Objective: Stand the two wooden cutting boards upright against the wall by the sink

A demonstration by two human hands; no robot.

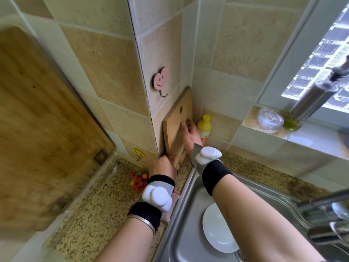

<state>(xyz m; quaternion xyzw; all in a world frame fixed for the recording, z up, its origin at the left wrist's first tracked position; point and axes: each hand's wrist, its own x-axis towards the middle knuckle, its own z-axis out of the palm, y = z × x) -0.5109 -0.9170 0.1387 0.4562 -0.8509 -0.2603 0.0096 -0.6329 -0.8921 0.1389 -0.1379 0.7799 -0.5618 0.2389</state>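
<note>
A small wooden cutting board [174, 120] with a round hole near its top stands upright in the wall corner behind the sink. My right hand [189, 136] lies flat against its face, fingers spread. My left hand [164, 166] is at the board's bottom edge on the counter, fingers curled around the lower corner. A much larger wooden cutting board [37, 118] stands upright against the left wall, blurred and close to the camera.
A yellow bottle [204, 129] stands just right of the small board. The steel sink [190, 233] holds a white plate [217, 229]. A red scrubber [138, 181] lies on the granite counter [90, 210]. Wall hooks, a glass dish and an oil dispenser [309, 103] sit nearby.
</note>
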